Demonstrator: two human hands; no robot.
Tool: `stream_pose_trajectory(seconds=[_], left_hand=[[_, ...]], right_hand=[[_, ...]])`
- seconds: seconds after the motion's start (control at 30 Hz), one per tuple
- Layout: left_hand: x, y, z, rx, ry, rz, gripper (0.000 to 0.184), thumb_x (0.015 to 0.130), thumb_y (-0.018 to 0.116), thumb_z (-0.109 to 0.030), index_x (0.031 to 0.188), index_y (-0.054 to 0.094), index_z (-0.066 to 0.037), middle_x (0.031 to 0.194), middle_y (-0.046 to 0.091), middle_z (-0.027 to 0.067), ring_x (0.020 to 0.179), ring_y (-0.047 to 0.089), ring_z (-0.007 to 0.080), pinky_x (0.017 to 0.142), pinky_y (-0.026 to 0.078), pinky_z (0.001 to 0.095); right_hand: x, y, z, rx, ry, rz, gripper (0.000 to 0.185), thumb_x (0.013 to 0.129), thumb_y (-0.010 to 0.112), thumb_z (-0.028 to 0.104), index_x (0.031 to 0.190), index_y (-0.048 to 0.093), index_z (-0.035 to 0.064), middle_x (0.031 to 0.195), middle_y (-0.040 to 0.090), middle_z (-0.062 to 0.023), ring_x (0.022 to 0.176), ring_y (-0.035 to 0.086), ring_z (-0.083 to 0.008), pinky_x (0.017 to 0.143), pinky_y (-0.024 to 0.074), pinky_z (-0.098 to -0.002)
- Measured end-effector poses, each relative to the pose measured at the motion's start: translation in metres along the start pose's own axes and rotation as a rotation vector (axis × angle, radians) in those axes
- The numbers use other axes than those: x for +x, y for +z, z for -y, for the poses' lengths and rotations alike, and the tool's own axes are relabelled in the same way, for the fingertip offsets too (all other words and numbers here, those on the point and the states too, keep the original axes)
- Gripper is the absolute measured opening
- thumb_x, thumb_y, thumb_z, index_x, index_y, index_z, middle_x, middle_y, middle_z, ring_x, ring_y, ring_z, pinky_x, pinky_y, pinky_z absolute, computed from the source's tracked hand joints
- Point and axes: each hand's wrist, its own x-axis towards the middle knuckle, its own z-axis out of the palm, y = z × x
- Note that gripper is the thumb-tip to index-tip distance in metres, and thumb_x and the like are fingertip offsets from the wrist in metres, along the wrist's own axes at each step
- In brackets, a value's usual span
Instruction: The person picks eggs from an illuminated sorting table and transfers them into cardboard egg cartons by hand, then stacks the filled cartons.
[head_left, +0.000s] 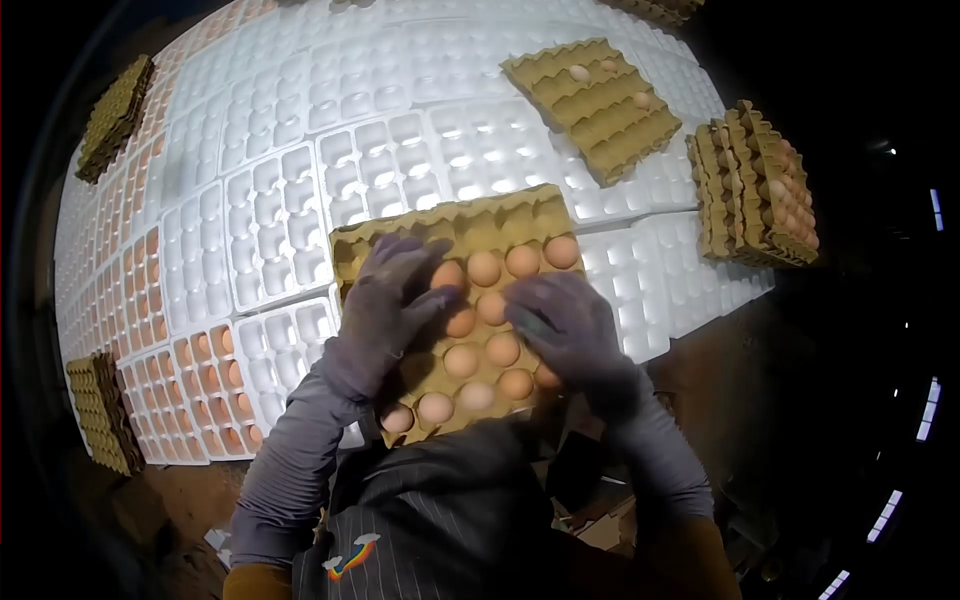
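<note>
Directly before me lies a brown pulp egg tray [500,218], partly filled with eggs; its far row and some left cups are bare. My left hand [390,300], gloved, is over the tray's left part, fingers curled beside an egg [447,274] and another egg [460,322]. Whether it grips either one is unclear. On the right side, my right hand [565,325], also gloved, has its fingers bent down over the eggs, close to an egg [492,308]. Its fingertips and whatever lies under them are hidden.
White plastic trays [375,165] cover the table, with eggs in those at the left [215,390]. Another pulp tray [600,110] holds a few eggs at the upper right. Stacked trays with eggs [750,190] stand far right; more pulp stacks [115,118] line the left edge.
</note>
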Motion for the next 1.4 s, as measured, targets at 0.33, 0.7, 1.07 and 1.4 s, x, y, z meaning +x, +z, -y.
stream_pose_trajectory(seconds=[0.33, 0.7, 1.07, 1.4], left_hand=[[-0.024, 0.024, -0.037, 0.507, -0.153, 0.165, 0.045, 0.089, 0.075, -0.032, 0.119, 0.061, -0.002, 0.114, 0.059, 0.0139, 0.093, 0.066, 0.0275, 0.083, 0.055, 0.0379], [-0.05, 0.016, -0.064, 0.463, -0.111, 0.217, 0.035, 0.082, 0.072, -0.017, 0.115, 0.066, -0.009, 0.138, 0.049, 0.0178, 0.104, 0.063, 0.0393, 0.089, 0.055, 0.0431], [-0.099, -0.034, -0.03, -0.994, -0.565, 0.058, 0.063, 0.096, 0.061, -0.053, 0.136, 0.058, -0.004, 0.135, 0.059, 0.0147, 0.117, 0.061, 0.0281, 0.094, 0.052, 0.0382], [-0.199, -0.14, 0.06, -0.822, -0.777, -0.124, 0.053, 0.104, 0.051, -0.046, 0.134, 0.059, -0.003, 0.13, 0.062, 0.0103, 0.101, 0.063, 0.0161, 0.081, 0.053, 0.0311]], right_hand=[[0.072, -0.026, -0.042, 0.777, 0.388, 0.337, 0.037, 0.092, 0.069, 0.037, 0.12, 0.066, 0.0124, 0.12, 0.061, -0.0137, 0.104, 0.067, -0.0272, 0.088, 0.0561, -0.0433], [0.062, -0.049, -0.034, 0.748, 0.542, 0.758, 0.046, 0.085, 0.071, 0.008, 0.129, 0.057, 0.0086, 0.128, 0.06, -0.0057, 0.101, 0.068, -0.0211, 0.084, 0.0558, -0.0364], [-0.011, 0.001, -0.014, -0.3, -0.178, 0.521, 0.03, 0.087, 0.07, 0.032, 0.109, 0.069, 0.0117, 0.148, 0.045, -0.0143, 0.127, 0.047, -0.0356, 0.09, 0.0484, -0.0453], [0.075, 0.074, 0.114, 0.784, 0.35, 0.502, 0.035, 0.087, 0.073, 0.022, 0.115, 0.071, 0.0013, 0.132, 0.058, -0.0149, 0.125, 0.054, -0.0283, 0.103, 0.0434, -0.0367]])
